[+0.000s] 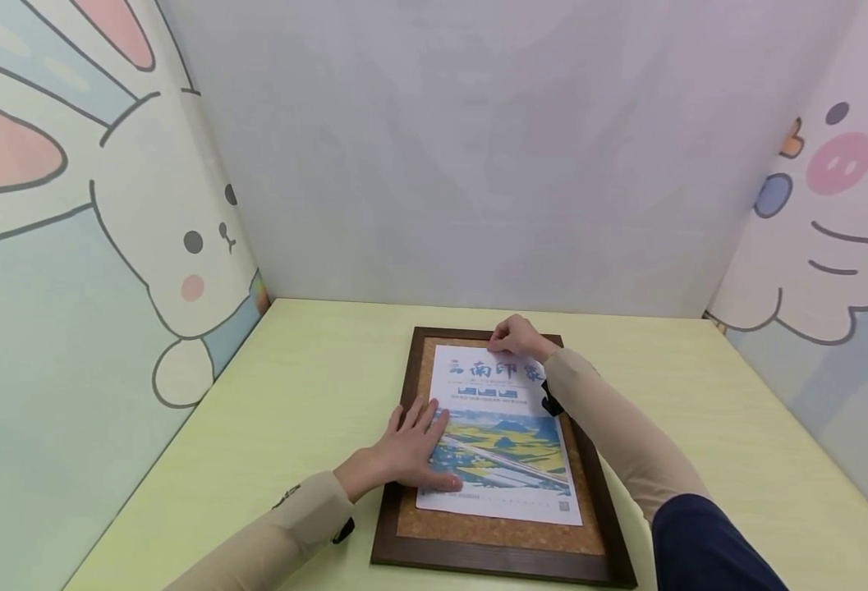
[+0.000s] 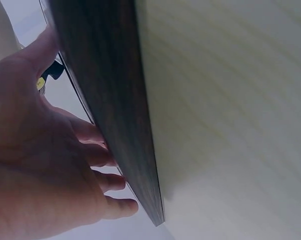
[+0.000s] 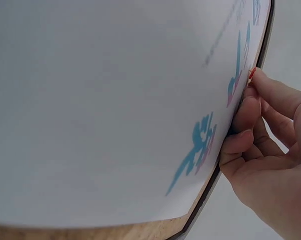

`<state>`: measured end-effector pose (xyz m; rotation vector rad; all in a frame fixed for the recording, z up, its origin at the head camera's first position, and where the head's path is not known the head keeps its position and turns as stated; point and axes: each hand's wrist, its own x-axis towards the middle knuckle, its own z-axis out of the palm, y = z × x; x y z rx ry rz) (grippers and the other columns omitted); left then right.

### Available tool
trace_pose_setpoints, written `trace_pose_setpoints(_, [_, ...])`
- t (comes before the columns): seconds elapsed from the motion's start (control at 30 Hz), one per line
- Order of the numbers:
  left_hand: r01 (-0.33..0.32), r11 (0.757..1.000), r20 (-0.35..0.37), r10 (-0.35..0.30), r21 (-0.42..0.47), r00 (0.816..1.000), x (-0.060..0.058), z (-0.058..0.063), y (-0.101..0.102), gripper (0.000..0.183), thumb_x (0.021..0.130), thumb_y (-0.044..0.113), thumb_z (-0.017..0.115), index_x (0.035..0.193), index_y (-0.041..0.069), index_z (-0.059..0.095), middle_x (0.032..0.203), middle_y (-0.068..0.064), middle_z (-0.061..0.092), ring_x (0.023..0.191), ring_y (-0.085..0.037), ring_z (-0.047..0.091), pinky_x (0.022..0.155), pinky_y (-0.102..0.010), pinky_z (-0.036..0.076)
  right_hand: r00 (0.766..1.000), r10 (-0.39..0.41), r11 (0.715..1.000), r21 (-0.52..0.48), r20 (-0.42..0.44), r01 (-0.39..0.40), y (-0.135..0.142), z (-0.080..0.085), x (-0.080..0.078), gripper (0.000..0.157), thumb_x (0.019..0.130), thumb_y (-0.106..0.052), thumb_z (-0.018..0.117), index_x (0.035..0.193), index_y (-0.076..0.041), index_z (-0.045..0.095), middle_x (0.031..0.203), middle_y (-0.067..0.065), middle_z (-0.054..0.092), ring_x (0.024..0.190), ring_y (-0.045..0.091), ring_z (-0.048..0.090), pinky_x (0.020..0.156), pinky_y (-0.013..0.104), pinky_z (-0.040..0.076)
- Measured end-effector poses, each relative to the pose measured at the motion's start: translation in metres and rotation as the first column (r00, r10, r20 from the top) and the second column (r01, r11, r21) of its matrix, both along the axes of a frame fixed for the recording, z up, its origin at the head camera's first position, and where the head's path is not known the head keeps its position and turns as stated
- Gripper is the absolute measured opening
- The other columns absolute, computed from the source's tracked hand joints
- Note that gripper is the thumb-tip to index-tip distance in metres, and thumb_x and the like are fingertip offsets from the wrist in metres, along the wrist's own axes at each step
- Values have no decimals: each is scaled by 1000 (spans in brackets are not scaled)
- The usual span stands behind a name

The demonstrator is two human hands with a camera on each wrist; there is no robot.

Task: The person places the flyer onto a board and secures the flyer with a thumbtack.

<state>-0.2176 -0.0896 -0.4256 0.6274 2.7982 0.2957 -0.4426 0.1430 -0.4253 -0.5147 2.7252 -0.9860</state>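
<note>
A framed cork board (image 1: 503, 538) with a dark brown wooden rim lies on the table, a printed poster (image 1: 503, 455) on top of it. The poster bears large blue lettering and a landscape picture. My left hand (image 1: 407, 453) rests on the poster's left edge with its fingers spread; in the left wrist view these fingers lie across the frame's side. At the poster's top edge, my right hand (image 1: 518, 336) pinches a small red pushpin (image 3: 252, 74) between thumb and finger, mostly hidden by the fingertips. Its other fingers are curled near the frame's top rim.
The pale yellow-green table (image 1: 300, 386) extends on both sides of the board. A plain light wall (image 1: 463, 164) stands behind it, with cartoon-printed panels at left and right.
</note>
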Motion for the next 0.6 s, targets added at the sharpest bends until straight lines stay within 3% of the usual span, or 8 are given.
trace_pose_setpoints(0.4, [-4, 1000, 25, 3, 19, 1000, -2, 8, 3, 105, 78, 64, 67, 154, 6, 22, 162, -19, 10, 151, -38, 2, 117, -62, 6, 997, 2, 996, 85, -77, 5, -10, 4, 2, 13, 92, -15, 66, 86, -4, 69, 83, 9, 65, 70, 16, 54, 66, 25, 42])
trace_pose_setpoints(0.5, [-7, 1000, 38, 6, 31, 999, -4, 8, 0, 105, 78, 64, 68, 154, 7, 22, 162, -20, 6, 151, -38, 1, 118, -62, 5, 991, 34, 996, 86, -133, -22, -16, 16, 7, 15, 96, -15, 59, 93, -3, 67, 87, 11, 65, 70, 17, 54, 65, 27, 43])
trace_pose_setpoints(0.6, [-8, 999, 19, 7, 50, 1000, -10, 11, -4, 102, 80, 63, 66, 154, 8, 23, 162, -20, 3, 151, -38, 1, 117, -63, 5, 969, 83, 994, 83, -234, -65, -21, 39, 18, 21, 100, -18, 51, 105, -1, 64, 96, 15, 65, 77, 21, 57, 69, 32, 47])
